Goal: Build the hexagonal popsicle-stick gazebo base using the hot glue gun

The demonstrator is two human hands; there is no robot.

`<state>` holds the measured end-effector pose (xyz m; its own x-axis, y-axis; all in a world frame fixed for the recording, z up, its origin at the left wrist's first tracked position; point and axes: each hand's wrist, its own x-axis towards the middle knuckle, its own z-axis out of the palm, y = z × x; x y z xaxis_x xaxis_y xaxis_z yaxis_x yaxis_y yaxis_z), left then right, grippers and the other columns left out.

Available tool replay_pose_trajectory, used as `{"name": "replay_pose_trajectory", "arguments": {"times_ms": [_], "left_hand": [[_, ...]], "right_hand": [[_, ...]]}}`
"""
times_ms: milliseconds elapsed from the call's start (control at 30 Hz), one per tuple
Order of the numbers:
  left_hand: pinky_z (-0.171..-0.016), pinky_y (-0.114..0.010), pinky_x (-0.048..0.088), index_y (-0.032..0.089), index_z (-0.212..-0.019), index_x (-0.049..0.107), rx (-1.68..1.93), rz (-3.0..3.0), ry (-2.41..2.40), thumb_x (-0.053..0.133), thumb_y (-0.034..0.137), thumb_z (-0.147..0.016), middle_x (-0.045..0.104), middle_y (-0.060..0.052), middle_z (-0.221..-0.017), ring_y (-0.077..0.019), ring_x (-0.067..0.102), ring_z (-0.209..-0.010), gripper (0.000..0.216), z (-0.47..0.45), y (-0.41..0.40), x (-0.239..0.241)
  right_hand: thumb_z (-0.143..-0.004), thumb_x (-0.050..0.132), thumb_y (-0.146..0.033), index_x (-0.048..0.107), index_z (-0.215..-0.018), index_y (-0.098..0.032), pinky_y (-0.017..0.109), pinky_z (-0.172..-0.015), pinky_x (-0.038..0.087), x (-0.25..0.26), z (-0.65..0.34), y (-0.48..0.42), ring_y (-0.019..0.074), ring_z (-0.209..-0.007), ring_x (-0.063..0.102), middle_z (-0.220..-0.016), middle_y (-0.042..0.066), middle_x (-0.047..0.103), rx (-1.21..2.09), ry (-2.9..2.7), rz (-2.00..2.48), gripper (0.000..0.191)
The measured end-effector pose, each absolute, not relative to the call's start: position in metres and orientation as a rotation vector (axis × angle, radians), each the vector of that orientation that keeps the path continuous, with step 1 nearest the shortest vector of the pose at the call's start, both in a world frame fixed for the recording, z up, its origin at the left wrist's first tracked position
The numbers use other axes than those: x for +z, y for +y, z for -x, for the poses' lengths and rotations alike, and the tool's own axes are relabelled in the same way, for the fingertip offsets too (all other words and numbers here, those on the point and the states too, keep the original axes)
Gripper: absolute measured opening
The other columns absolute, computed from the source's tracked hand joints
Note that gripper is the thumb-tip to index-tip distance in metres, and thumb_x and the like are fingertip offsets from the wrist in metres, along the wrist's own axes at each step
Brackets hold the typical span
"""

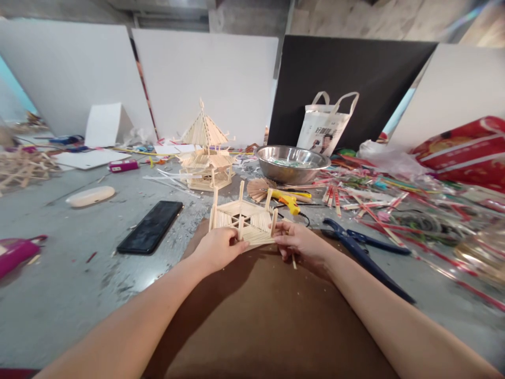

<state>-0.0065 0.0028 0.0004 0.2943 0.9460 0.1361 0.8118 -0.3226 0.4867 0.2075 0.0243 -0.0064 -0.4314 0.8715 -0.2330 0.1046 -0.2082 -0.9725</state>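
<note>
A hexagonal base of thin wooden sticks [256,216], with several short upright posts round its rim, is held at the near edge of the table. My left hand [221,246] grips its near left side, thumb on the edge. At its right corner, my right hand [295,239] has its fingers closed by a post, and a thin stick [294,261] pokes out below them. Behind the base stands a pagoda model [207,147] of the same sticks, with a pointed roof. A yellow glue gun [290,201] lies just beyond my right hand.
A black phone [150,227] and a white oval case [90,196] lie to the left. Blue-handled pliers [366,258] rest at the right, near loose red-and-white strips [366,205]. Behind are a metal bowl [292,167] and a white bag [324,129].
</note>
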Motion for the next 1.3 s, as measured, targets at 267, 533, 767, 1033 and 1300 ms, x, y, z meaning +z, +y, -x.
{"name": "replay_pose_trajectory", "arguments": {"times_ms": [267,533,767,1033,1300], "left_hand": [[-0.051,-0.022,0.033,0.016,-0.063,0.057,0.534,-2.184,1.563,0.044,0.037,-0.072,0.06,-0.002,-0.061,-0.0139,0.052,-0.056,0.027,0.013,0.01,0.0],[-0.055,-0.023,0.035,0.015,-0.072,0.06,0.46,-2.194,1.514,0.043,0.032,-0.071,0.06,-0.003,-0.066,-0.0145,0.053,-0.06,0.024,0.017,0.013,0.002],[-0.052,-0.019,0.036,0.016,-0.079,0.058,0.432,-2.026,1.316,0.048,0.017,-0.061,0.057,0.001,-0.064,-0.0108,0.051,-0.055,0.021,0.024,0.013,0.01],[-0.033,-0.019,0.034,0.015,-0.069,0.051,0.609,-1.512,1.354,0.04,0.03,-0.073,0.04,0.005,-0.038,-0.0079,0.037,-0.032,0.019,0.025,0.016,0.006],[-0.034,-0.018,0.04,0.015,-0.077,0.054,0.663,-1.424,1.273,0.041,0.02,-0.072,0.043,0.006,-0.04,-0.0073,0.042,-0.035,0.015,0.018,0.015,0.002]], "right_hand": [[-0.063,0.061,-0.02,0.049,-0.091,-0.019,0.016,-0.033,0.039,-0.006,-0.2,0.018,0.0035,-0.035,0.046,-0.059,-0.007,0.049,1.727,-1.409,1.149,0.031],[-0.062,0.06,-0.016,0.048,-0.09,-0.017,0.016,-0.031,0.038,-0.006,-0.196,0.015,0.0036,-0.033,0.045,-0.058,-0.007,0.051,1.741,-1.371,1.15,0.031],[-0.064,0.06,-0.016,0.045,-0.093,-0.017,0.018,-0.03,0.039,-0.008,-0.2,0.021,0.006,-0.031,0.045,-0.052,-0.006,0.053,1.711,-1.318,1.223,0.033],[-0.065,0.061,-0.015,0.044,-0.094,-0.017,0.019,-0.032,0.042,-0.009,-0.203,0.024,0.0049,-0.033,0.045,-0.058,-0.005,0.056,1.685,-1.302,1.241,0.033],[-0.07,0.055,-0.011,0.044,-0.09,-0.017,0.018,-0.035,0.044,-0.004,-0.202,0.022,0.0058,-0.035,0.049,-0.058,-0.003,0.058,1.655,-1.192,1.286,0.023]]}}
